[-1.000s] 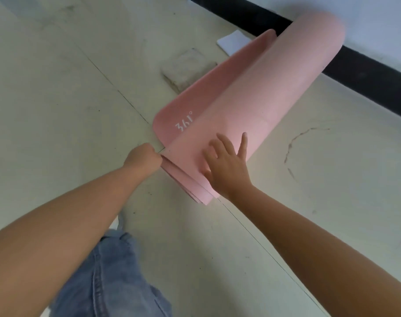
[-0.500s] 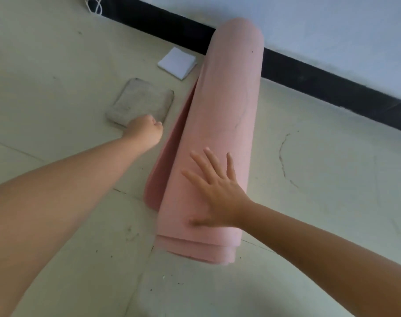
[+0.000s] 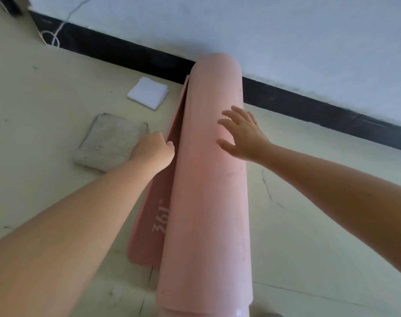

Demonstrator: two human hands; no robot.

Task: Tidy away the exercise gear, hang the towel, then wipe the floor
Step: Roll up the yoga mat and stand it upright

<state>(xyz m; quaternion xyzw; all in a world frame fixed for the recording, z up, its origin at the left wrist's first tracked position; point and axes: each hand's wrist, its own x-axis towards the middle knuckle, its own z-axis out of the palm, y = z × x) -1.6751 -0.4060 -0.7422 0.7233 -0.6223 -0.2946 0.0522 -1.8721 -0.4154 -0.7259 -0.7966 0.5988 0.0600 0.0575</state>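
Rolling mat (image 3: 208, 184) on floor (image 3: 46, 88), lying end-on to wall
Left hand (image 3: 155, 149) pinches loose flap, right hand (image 3: 240, 133) spread flat on roll; I'd expect roll to slacken if flap slips

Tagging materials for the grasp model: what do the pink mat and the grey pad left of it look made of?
Pink mat: probably soft foam or rubber, matte; it rolls in thick layers, white "361°" printed on its loose flap.
Grey pad: looks like woven or knitted cloth, folded or padded; speckled, coarse texture with soft rounded corners. Exact fibre unclear.
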